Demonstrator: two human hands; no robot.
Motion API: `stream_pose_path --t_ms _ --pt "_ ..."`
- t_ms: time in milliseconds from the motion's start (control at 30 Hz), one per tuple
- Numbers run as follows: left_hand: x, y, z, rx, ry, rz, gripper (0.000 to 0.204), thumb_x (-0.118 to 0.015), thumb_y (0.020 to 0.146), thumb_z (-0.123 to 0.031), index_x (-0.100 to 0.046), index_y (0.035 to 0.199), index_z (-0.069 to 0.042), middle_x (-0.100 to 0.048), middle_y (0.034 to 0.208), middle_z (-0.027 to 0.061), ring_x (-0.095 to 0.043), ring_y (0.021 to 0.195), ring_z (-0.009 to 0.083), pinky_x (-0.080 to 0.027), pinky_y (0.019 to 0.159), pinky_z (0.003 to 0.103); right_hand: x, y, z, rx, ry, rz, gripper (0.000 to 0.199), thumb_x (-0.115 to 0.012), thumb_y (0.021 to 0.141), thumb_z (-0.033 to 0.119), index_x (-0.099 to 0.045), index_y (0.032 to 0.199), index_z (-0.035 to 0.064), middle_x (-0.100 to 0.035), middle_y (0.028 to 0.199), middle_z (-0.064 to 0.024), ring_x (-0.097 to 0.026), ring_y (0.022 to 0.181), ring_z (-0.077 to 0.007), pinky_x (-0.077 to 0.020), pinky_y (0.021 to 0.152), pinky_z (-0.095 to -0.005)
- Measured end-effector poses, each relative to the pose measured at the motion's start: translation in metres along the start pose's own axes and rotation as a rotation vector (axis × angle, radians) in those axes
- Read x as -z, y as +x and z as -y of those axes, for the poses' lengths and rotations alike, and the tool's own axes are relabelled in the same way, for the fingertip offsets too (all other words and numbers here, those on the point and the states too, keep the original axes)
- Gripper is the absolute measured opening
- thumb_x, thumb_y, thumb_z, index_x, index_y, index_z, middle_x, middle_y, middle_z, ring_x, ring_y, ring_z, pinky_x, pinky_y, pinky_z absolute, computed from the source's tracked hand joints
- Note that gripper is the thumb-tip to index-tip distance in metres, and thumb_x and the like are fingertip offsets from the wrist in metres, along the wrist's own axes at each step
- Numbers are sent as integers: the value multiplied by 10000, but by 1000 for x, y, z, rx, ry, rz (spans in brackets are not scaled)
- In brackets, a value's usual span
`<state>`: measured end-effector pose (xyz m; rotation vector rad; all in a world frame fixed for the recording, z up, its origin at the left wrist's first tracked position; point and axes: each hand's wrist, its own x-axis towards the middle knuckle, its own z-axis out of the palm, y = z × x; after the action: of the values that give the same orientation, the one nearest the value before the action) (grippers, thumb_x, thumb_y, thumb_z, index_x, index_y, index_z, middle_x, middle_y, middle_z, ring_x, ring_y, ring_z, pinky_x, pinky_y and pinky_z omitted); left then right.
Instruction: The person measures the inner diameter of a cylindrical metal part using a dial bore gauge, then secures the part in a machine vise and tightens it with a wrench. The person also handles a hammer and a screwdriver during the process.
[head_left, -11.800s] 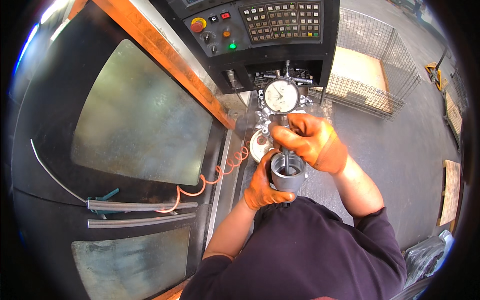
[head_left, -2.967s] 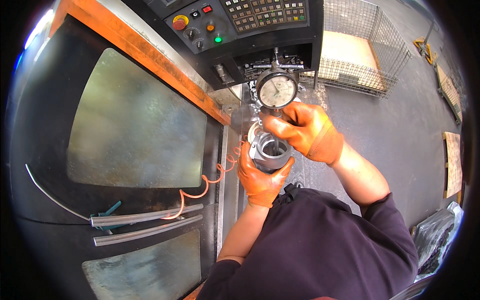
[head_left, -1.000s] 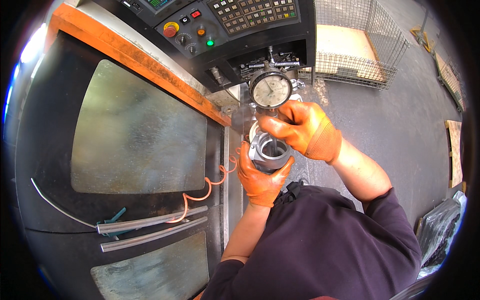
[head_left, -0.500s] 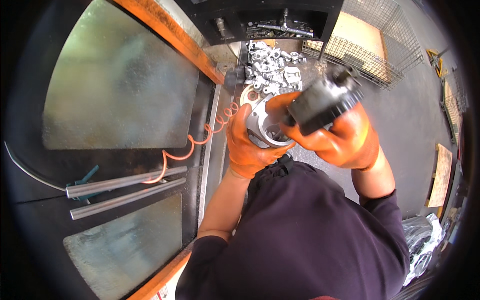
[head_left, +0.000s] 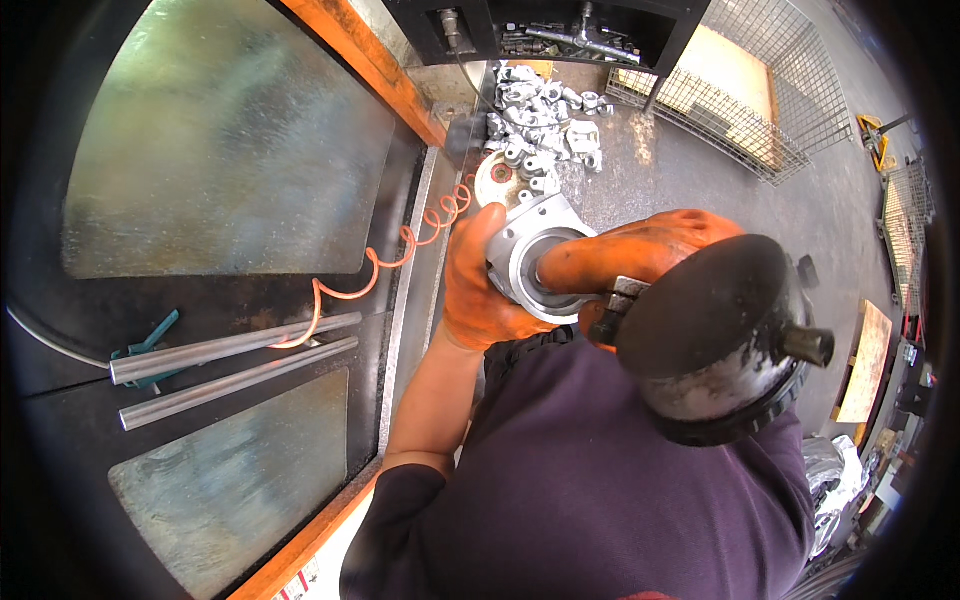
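Note:
A silvery metal housing (head_left: 536, 218) with a wide round bore and a flange with holes is gripped by my left hand (head_left: 468, 290), gloved in orange, its fingers wrapped round the left side and underneath. My right hand (head_left: 655, 245), also in an orange glove, reaches in from the right with a finger inside the mouth of the bore. By its lower side it holds a black round dial gauge (head_left: 705, 315) with a ribbed rim and a short metal stem. The gauge's face is turned away, and several right fingers are hidden behind it.
Many cast metal parts (head_left: 530, 110) lie piled beyond the housing, beside a pale round disc (head_left: 497, 180). An orange coiled hose (head_left: 375, 270) runs leftward to two metal bars (head_left: 235, 345) at a windowed machine door (head_left: 230, 150). A wire-mesh crate (head_left: 745, 90) stands far right.
The gauge has swung down and right, toward my chest, and tilted over. My right hand has turned, with its finger now in the bore. The housing is tipped slightly, still in my left hand.

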<state>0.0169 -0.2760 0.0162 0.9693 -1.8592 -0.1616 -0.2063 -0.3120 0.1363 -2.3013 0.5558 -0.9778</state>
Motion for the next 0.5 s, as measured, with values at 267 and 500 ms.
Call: stream_pose_path --t_ms 267,500 --pt "0 2 -2 256 -334 56 1079 -982 596 -376 -428 1442 0 -547 1338 138 -593 1147 296 -482 974 430 5 15 -12 233 -33 1 215 -766 777 85 -725 988 77 -651 801 -69 -643 622 -262 -499 552 -365" --pt "-8 -3 -13 560 -673 86 1093 -985 593 -349 -413 1457 -3 -553 1338 126 -584 1177 273 -469 1009 421 -6 37 -27 -49 -127 60 208 -716 833 131 -719 1040 119 -533 725 -58 -593 599 -236 -458 529 -347"
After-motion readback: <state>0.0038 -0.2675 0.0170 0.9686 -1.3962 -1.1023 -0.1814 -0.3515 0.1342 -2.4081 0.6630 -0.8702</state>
